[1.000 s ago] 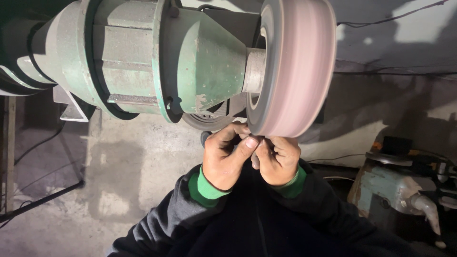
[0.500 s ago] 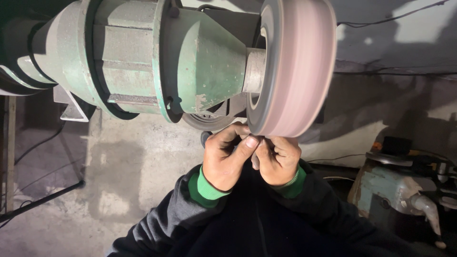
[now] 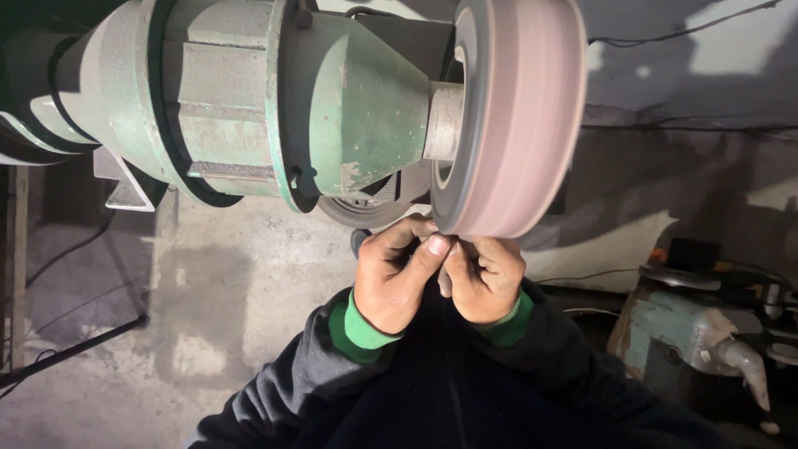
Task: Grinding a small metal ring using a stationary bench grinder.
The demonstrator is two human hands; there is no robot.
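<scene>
Left hand (image 3: pixel 397 278): closed, pinched on a small piece that's mostly hidden
Right hand (image 3: pixel 484 278): closed on it too
Pink wheel (image 3: pixel 519 116): blurred, touched from below

Pink wheel (image 3: pixel 519 116), green motor housing (image 3: pixel 249 100), green cuffs (image 3: pixel 357 328)

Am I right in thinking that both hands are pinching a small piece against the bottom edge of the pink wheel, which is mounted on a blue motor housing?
Not quite: the motor housing is green, not blue, as the head view shows. The rest stands: the left hand and right hand are pinched together around a small piece at the bottom edge of the pink wheel.
</scene>
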